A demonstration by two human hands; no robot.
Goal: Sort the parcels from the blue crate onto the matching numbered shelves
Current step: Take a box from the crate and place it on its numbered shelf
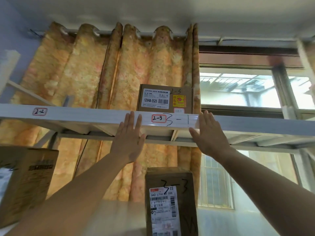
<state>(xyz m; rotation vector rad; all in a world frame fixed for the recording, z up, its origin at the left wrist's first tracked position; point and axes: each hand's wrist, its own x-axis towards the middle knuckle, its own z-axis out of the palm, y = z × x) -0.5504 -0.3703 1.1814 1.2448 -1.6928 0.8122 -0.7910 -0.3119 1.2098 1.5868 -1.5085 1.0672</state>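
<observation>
Both hands are raised with straight fingers and press from two sides on a white flat parcel (179, 120): the left hand (128, 140) lies with its palm on the left end, the right hand (209, 133) on the right end, and no finger curls around it. The parcel has "3 - 1" written by hand in black, and it sits level along the front edge of the upper shelf (76, 113). A red-framed label "2-3" (158, 118) shows over its left part; I cannot tell if this label sticks on the parcel or on the shelf edge. Near and low in the middle, a brown parcel (170, 201) stands upright with "3-3" written on it and a white shipping label below the writing. Near on the left stands a bigger cardboard box (25, 181), tilted in the view. Further left on the upper shelf edge is a label "2-2" (39, 111). On the upper shelf, just behind the white parcel, a brown box (164, 97) stands upright with "2-3" written at its top and a printed sticker "12V4A-5525". Far behind hangs an orange patterned curtain (85, 68), and to the right of it is a bright window (238, 89).
</observation>
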